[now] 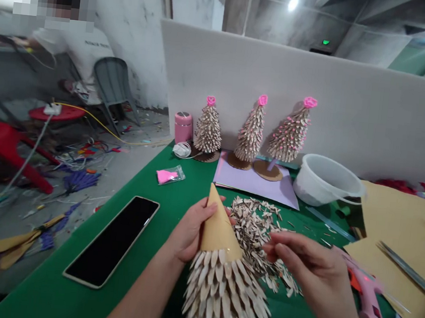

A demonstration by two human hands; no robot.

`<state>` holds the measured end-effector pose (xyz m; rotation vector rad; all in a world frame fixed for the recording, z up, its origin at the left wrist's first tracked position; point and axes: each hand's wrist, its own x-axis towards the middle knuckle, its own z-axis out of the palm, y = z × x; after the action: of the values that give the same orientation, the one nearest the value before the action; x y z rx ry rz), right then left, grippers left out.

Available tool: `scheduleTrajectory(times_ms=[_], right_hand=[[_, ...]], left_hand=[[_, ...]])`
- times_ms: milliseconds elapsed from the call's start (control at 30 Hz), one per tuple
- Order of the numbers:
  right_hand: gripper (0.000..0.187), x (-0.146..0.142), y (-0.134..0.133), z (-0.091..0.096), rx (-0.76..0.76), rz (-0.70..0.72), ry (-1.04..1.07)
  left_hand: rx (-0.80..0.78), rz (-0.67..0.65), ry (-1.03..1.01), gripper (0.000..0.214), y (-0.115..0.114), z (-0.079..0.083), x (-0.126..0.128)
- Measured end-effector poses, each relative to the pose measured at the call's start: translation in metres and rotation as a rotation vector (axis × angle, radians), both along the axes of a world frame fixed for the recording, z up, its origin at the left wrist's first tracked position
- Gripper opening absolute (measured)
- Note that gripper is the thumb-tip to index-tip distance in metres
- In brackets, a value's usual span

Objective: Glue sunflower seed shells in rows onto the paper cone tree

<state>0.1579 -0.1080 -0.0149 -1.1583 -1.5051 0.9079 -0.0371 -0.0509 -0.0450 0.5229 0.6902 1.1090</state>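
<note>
My left hand [189,230] is wrapped around a tan paper cone [218,228], whose lower half is covered in rows of pale seed shells [224,294]. The cone's tip points up and away from me. My right hand [309,270] hovers just right of the cone with fingers curled and pinched together; what they hold is too small to make out. Between and behind the hands lies a loose pile of seed shells [254,226] on the green table [69,290].
A phone [112,239] lies face up at left. A pink glue gun [367,296] and scissors [409,271] on tan paper lie at right. Three finished shell trees [251,132], a white bowl [326,183], a pink cup [183,127] stand behind. A person sits far left.
</note>
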Motion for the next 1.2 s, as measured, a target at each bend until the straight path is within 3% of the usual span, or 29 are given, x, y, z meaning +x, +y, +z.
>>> scheduleTrajectory(times_ms=[200, 400, 733, 1000, 1200], right_hand=[[0.023, -0.01, -0.001, 0.001, 0.353, 0.119, -0.197], [0.032, -0.018, -0.004, -0.015, 0.386, 0.159, -0.21], [0.018, -0.022, -0.006, -0.017, 0.615, 0.096, -0.526], [0.017, -0.02, -0.005, -0.017, 0.66, 0.204, -0.576], [0.015, -0.02, -0.006, -0.015, 0.608, 0.249, -0.593]], left_hand=[[0.086, -0.072, -0.012, 0.023, -0.002, -0.004, 0.001], [0.107, -0.085, 0.007, 0.022, -0.003, -0.003, 0.002], [0.104, -0.076, 0.026, 0.024, -0.005, 0.0, 0.002], [0.13, -0.06, 0.016, 0.027, -0.005, 0.0, 0.003], [0.153, -0.061, 0.006, 0.025, -0.006, -0.001, 0.003]])
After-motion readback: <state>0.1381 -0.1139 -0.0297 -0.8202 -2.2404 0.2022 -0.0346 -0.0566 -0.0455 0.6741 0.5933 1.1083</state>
